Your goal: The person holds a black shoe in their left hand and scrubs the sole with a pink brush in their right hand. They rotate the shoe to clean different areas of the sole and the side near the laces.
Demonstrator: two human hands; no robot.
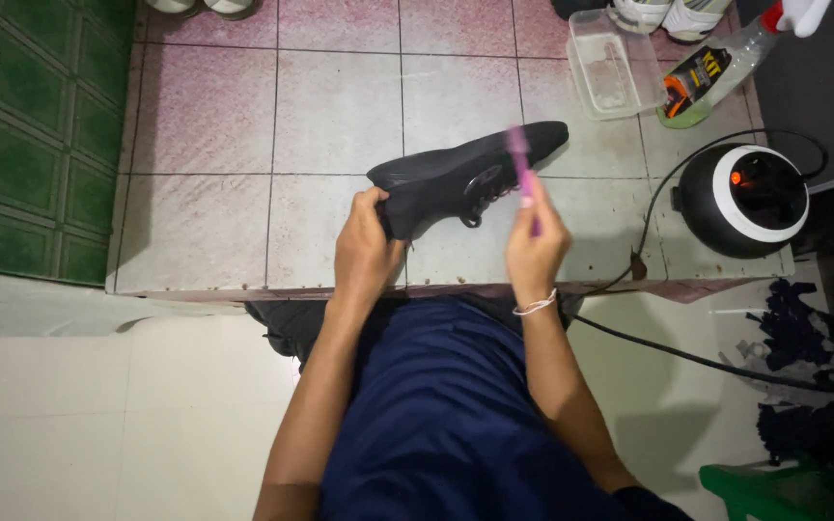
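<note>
Nearest the camera, the left hand [367, 253] is clamped around the heel of a black lace-up shoe [465, 178], which sits tipped on its side on the pinkish tiled ledge [340, 106] with the toe pointing off toward 2 o'clock. The right hand [536, 249] is wrapped around the handle of a pink brush [521, 169]; it's blurred, but the head looks to be right over the laces area.

Tips for doing this bit well, imo: keep that heel grip firm so the shoe doesn't skate on the tile, and work short strokes along the lacing instead of long swipes. Tilting the shoe a bit more toward you would open up the side panel.

Further out at 3 o'clock there's a round black-and-white appliance [743, 200] with its cord trailing off the ledge, so watch the elbow. Up at 1 o'clock sit a clear plastic tub [614, 66] and a spray bottle [716, 72], both well apart from the shoe.
</note>
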